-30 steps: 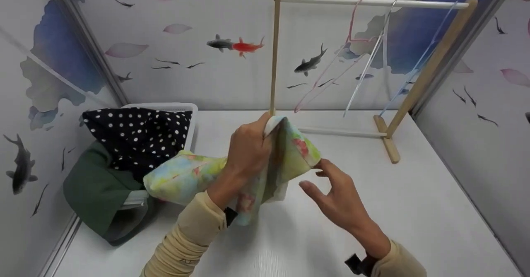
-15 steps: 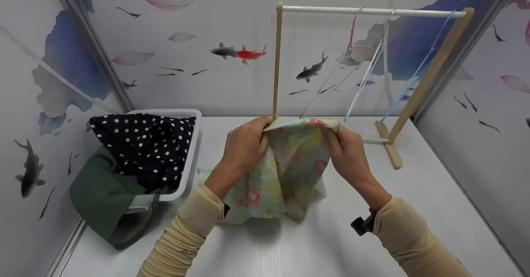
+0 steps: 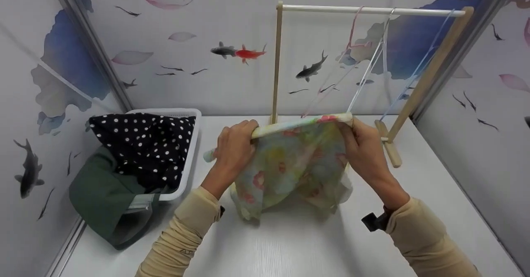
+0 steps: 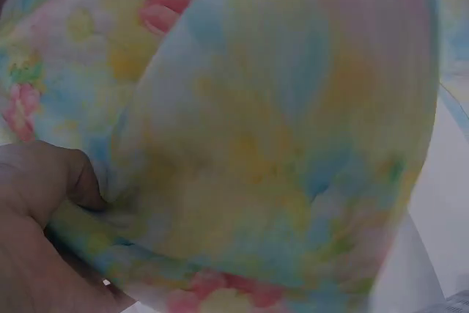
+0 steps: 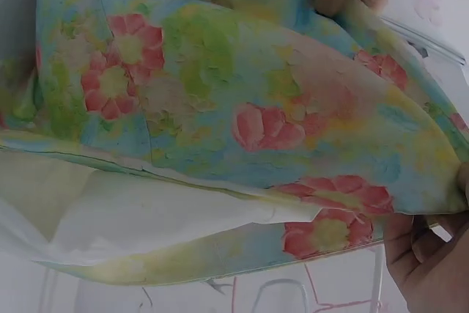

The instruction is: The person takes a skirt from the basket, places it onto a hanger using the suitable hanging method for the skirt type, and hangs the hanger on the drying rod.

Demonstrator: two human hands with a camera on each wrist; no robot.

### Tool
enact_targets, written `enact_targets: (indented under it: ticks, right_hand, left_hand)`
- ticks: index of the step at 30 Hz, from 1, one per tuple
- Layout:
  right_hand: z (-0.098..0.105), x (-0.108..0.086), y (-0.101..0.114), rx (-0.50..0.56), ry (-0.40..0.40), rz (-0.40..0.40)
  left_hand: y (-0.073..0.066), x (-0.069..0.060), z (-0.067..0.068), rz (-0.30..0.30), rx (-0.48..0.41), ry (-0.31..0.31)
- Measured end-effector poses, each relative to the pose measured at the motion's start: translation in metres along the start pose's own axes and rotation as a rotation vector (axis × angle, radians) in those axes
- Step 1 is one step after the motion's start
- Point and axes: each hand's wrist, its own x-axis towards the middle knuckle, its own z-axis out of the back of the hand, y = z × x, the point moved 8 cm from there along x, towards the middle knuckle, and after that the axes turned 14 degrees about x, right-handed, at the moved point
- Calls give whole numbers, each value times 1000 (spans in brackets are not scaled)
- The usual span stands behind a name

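Observation:
A thin floral cloth (image 3: 285,169) in yellow, light blue and green with red flowers is stretched between both hands above the white table. My left hand (image 3: 237,152) grips its upper edge on the left, and a bit of the fabric pokes out past that hand. At the upper right corner my right hand (image 3: 364,150) pinches the same edge, thumb on the near side. The cloth hangs down in loose folds. In the right wrist view the floral fabric (image 5: 198,71) shows a pale inner side and layered edges. Whether it is a garment cannot be told.
A white basket (image 3: 194,144) at the left holds a black polka-dot cloth (image 3: 145,144), with a dark green cloth (image 3: 99,190) hanging over its side. Behind stands a wooden rack (image 3: 277,61) carrying pink, white (image 3: 368,70) and blue (image 3: 422,70) hangers.
My right hand, earlier loosely at the cloth's tip, has taken hold of its corner and moved right. My left hand has shifted left along the edge, so the cloth is spread wider.

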Motion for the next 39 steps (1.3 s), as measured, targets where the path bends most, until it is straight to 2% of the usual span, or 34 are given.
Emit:
enact_targets:
  ticks: [4, 7, 8, 10, 13, 16, 19, 22, 25, 27, 29, 31, 34, 37, 39]
  right_hand:
    - [19, 7, 1, -3, -81, -31]
    - [35, 9, -4, -16, -141, -81]
    - [40, 8, -6, -24, -156, -92]
    - [50, 6, -8, -24, -180, -100]
    - [65, 2, -5, -51, -222, -65]
    - [80, 0, 9, -83, -267, 23]
    - [90, -4, 27, -122, -306, 107]
    - [95, -11, 47, -104, -343, 167]
    - [101, -19, 69, -54, -395, 218]
    - [105, -24, 82, -34, -420, 240]
    - [109, -26, 89, -32, -431, 233]
    - [109, -24, 90, -37, -420, 194]
    - [102, -17, 72, -32, -379, 58]
    - [84, -9, 37, 22, -293, -94]
    - [70, -5, 10, 57, -268, -166]
  left_hand:
    - [29, -1, -1, 62, 47, -10]
    - [49, -6, 5, 106, 69, -25]
    - [53, -7, 8, 114, 66, -34]
    - [59, -9, 19, 142, 6, -67]
    - [59, -9, 41, 151, -195, -169]
    - [54, -5, 67, 146, -443, -317]
    - [46, -1, 93, 118, -630, -457]
    - [38, -2, 119, 92, -707, -567]
    - [29, -5, 147, 63, -736, -654]
    - [24, -5, 162, 62, -746, -686]
    - [22, -2, 172, 82, -756, -690]
    - [23, 3, 174, 119, -769, -666]
    - [28, 8, 163, 194, -732, -609]
    - [40, 12, 142, 271, -610, -556]
    - [52, 17, 121, 320, -498, -515]
